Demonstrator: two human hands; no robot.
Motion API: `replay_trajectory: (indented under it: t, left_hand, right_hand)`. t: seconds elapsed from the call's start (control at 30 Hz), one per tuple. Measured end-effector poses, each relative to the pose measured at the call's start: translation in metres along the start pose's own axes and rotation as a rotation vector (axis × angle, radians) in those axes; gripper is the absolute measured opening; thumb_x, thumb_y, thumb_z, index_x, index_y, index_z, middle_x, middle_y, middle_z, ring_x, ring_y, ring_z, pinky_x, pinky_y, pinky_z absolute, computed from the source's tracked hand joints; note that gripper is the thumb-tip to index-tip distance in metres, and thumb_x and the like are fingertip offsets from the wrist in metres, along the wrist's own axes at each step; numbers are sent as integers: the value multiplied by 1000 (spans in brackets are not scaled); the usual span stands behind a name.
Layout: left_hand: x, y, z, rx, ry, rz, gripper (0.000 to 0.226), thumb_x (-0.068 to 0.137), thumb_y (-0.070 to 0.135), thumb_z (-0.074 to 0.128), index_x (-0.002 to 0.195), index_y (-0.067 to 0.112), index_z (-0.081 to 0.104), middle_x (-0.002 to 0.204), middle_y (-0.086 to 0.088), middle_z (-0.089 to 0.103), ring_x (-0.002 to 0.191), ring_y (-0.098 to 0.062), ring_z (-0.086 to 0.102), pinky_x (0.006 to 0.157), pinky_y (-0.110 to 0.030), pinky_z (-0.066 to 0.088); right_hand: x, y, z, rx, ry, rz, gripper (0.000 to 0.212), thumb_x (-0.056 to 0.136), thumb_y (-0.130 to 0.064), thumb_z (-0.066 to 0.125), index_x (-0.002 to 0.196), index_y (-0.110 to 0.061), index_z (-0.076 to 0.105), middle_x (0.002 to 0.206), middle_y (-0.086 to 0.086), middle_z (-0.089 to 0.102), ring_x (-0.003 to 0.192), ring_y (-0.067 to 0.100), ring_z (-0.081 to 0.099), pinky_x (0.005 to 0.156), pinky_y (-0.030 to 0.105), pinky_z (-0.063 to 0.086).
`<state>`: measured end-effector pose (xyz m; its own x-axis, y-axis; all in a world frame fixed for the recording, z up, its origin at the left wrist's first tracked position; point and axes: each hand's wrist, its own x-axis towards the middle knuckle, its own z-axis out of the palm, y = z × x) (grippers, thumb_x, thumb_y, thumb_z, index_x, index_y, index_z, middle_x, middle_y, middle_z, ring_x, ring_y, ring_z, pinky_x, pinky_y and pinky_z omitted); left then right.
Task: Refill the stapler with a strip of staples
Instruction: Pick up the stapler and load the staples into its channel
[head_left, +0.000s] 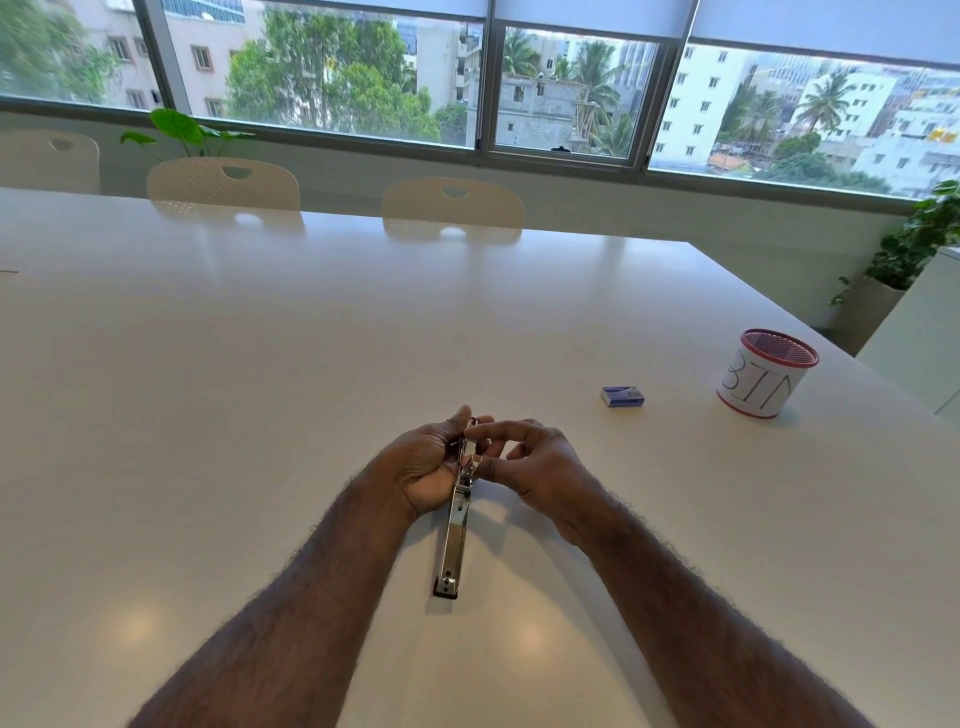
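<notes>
A metal stapler lies swung open flat on the white table, its long silver arm pointing toward me with a black tip at the near end. My left hand grips the far half of the stapler from the left. My right hand is right beside it, with thumb and forefinger pinched at the stapler's upper part; whether they hold a strip of staples is too small to tell. A small blue staple box lies shut on the table to the right, apart from both hands.
A white cup with a red mesh rim, marked BIN, stands at the right near the table edge. Cream chairs line the far side under a wide window. Potted plants stand at the right.
</notes>
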<state>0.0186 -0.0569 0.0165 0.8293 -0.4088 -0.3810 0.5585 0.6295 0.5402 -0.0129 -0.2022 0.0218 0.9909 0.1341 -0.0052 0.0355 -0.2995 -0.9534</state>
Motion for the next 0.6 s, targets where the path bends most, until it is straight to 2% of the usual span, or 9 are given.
replay_trajectory:
  t: [0.17,0.27,0.43,0.53,0.6]
  left_hand:
    - [2,1,-3,-9,-11,-24,30,97,18,51,102,-10,57,82,-28,69,71,-32,72,54,-36,59]
    - [3,1,-4,-1,-7,-31,30,97,18,51,104,-11,57,85,-29,70,75,-34,73,55,-36,59]
    - [1,2,-4,10,0,-34,30,96,18,51,104,-10,57,83,-29,71,71,-31,73,52,-34,58]
    - [0,2,-2,6,-3,-33,29,96,17,51,102,-10,57,80,-27,71,68,-30,73,51,-34,58]
    - [-1,3,-1,-2,-10,-35,26,96,16,51,97,-9,57,75,-25,70,65,-29,72,50,-33,58]
  right_hand:
    - [0,-3,0,-2,13,12,31,66,-33,85,93,-45,74,106,-11,59,73,3,55,54,7,44]
    - [1,-3,-1,-36,19,12,32,67,-34,84,95,-45,73,102,-11,58,83,4,54,60,13,43]
    - [1,-2,0,-58,19,3,33,71,-31,83,100,-42,73,101,-14,58,81,0,52,54,9,41]
    - [0,-3,1,-62,22,-23,32,72,-28,82,101,-39,73,102,-16,58,73,1,52,51,6,41]
    - [-1,-3,0,-137,38,-69,32,74,-30,81,103,-39,72,100,-17,57,74,3,51,53,10,41]
